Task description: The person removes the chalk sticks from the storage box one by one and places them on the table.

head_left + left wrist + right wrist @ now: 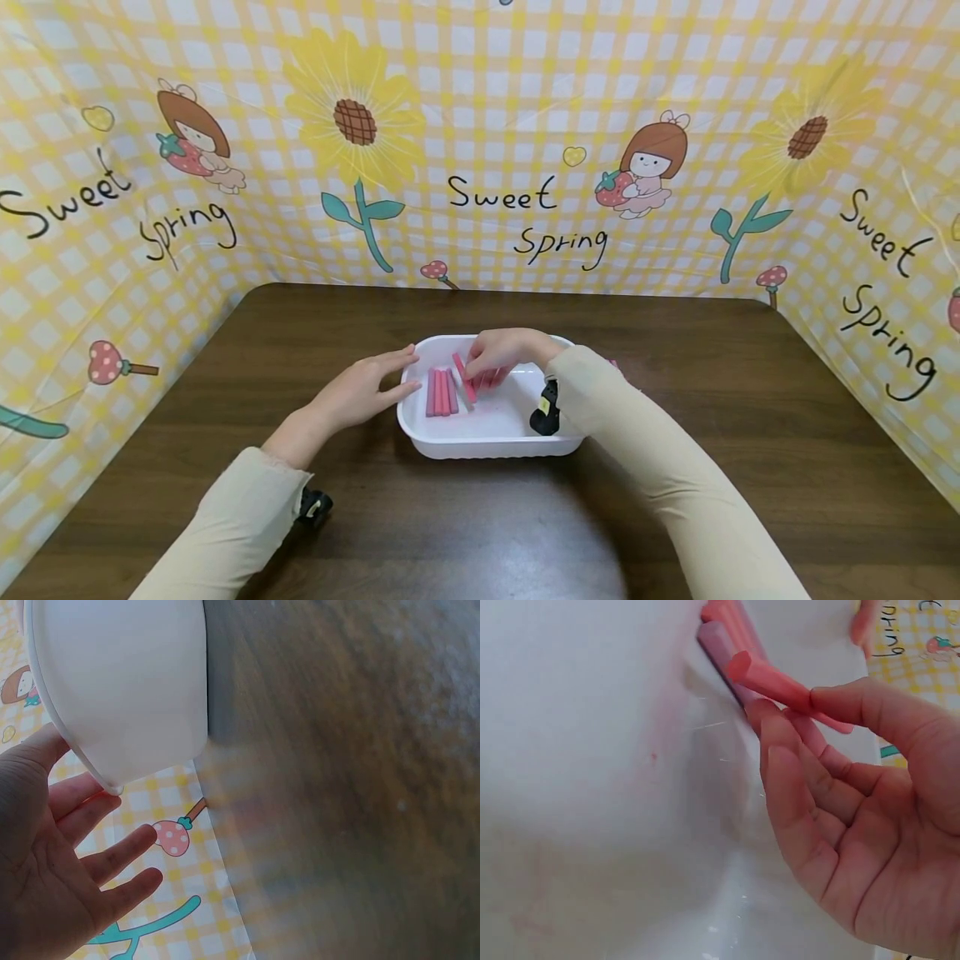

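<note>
My right hand [501, 350] is inside a white tray [495, 447] and pinches a pink chalk stick [769, 681] between thumb and fingers. The held stick slants up just right of a side-by-side row of pink and mauve chalk sticks [442, 392] at the tray's left end. In the right wrist view, the end of a mauve stick [718, 654] shows beneath the held one. My left hand [365, 387], fingers spread and fairly straight, touches the tray's left rim. In the left wrist view, the fingertips [105, 801] of that hand rest against the rim.
Pink dust smears mark the tray floor. A bit of something pink [614, 363] shows past the right sleeve, mostly hidden by it. The brown wooden table [465, 517] is bordered at the back and sides by a yellow checked cloth [487, 108].
</note>
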Available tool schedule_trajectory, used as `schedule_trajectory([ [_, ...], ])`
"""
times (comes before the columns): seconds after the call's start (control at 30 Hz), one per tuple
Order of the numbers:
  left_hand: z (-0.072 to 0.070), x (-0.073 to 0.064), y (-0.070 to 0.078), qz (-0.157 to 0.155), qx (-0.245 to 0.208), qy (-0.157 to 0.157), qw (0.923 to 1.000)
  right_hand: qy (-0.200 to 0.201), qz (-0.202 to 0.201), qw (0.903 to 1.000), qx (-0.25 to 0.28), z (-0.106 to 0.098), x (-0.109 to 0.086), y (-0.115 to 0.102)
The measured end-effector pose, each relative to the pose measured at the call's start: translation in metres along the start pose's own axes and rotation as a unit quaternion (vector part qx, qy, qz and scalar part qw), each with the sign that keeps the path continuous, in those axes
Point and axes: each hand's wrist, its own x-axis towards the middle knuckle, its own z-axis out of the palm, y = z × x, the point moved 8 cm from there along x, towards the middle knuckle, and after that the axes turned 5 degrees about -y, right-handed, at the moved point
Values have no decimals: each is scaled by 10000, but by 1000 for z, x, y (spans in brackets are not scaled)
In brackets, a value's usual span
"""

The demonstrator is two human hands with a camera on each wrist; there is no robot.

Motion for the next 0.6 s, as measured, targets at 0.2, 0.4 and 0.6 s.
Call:
schedule_trajectory([
  [0.2, 0, 0, 0, -3, 21, -10, 10000, -81, -239, 9992, 323, -6, -9, -1],
  [0.4, 0, -1, 1, 23, 29, 1, 10000, -101, -448, 9976, 526, -12, -19, -2],
  [0.6, 0, -1, 1, 9, 13, 0, 10000, 5, -529, 9968, 605, -18, -30, 0],
])
